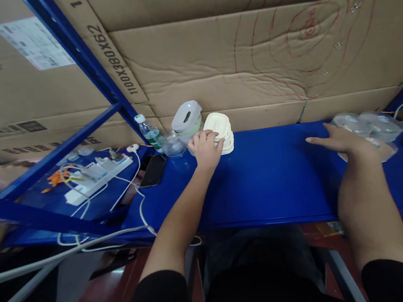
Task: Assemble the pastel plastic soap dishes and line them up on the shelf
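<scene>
One left hand (206, 148): bare, palm down, set on the near left side of the stack of cream lids; fingers slightly bent, thumb apart; whether they grip cannot be told.
One right hand (350, 140): bare, over the right part of the tabletop; thumb and a forefinger stretched out leftward with a wide gap, holding nothing visible; contact with the tubs beside it cannot be told.
Stack of cream lids (221, 124): several shallow rounded pieces, layered unevenly, left of centre, near the back edge; partly covered by the left hand.
Bowls (187, 118): white over pale green, nested, just left of the cream lids; the top one tilted, with a dark oval mark.
Clear cups (174, 147): thin plastic, in front of the bowls.
Water bottle (151, 133): upright, green label, pale cap, left of the bowls.
Phone (154, 170): dark, flat, at the left end.
Clear tubs (385, 125): two, round, side by side, just beyond the right hand; a flat piece in clear plastic (383, 148) in front of them.
Tabletop (261, 177): blue, under all the above.
Cardboard (190, 47): upright behind; printed "1100X380X62", with red hand-drawn rings at right.
Left bay: power strip (98, 179), white, with plugs and cables; an orange object (57, 177) beside it; another person's hand (11, 172), blurred, at the far left.
</scene>
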`<state>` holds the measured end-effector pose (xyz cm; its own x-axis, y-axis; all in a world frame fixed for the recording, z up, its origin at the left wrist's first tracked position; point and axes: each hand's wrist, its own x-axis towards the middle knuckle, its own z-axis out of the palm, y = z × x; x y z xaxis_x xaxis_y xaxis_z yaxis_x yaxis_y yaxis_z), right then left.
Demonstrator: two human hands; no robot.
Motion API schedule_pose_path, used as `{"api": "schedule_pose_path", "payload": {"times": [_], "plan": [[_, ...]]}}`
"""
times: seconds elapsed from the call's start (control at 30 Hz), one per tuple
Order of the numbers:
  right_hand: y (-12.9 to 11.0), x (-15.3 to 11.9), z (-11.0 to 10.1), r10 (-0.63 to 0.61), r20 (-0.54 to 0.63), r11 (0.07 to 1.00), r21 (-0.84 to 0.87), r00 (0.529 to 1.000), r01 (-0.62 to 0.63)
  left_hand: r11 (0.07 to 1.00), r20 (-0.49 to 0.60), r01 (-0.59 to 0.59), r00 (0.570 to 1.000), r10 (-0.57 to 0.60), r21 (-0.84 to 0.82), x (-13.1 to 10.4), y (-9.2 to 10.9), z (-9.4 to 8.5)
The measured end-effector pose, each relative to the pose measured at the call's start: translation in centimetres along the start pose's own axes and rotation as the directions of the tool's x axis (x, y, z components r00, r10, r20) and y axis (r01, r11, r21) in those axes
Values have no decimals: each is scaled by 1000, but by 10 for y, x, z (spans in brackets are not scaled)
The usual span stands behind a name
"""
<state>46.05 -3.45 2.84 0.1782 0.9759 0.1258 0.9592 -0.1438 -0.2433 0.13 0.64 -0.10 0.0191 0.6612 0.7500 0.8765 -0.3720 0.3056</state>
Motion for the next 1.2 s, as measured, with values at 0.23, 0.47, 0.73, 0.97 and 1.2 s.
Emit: {"api": "schedule_pose_path", "payload": {"times": [0.23, 0.47, 0.73, 0.97, 1.2], "plan": [[-76, -17, 4, -377, -49, 891, 254, 925, 377, 994, -17, -57, 998, 55, -97, -2, -11, 14], [-71, -7, 23, -226, 11, 971, 84, 974, 224, 992, -7, -89, 996, 89, -88, -2, -13, 15], [-83, -12, 29, -302, 52, 952, 69, 952, 299, 968, 69, -167, 981, 182, -188, 2, -13, 17], [-101, -11, 51, -537, 16, 823, 230, 844, 519, 963, 157, -190, 962, 221, -194, -2, -4, 7], [-129, -26, 52, -614, -77, 704, 395, 785, 590, 856, 165, -383, 874, 458, -347, -13, 11, -9]]}}
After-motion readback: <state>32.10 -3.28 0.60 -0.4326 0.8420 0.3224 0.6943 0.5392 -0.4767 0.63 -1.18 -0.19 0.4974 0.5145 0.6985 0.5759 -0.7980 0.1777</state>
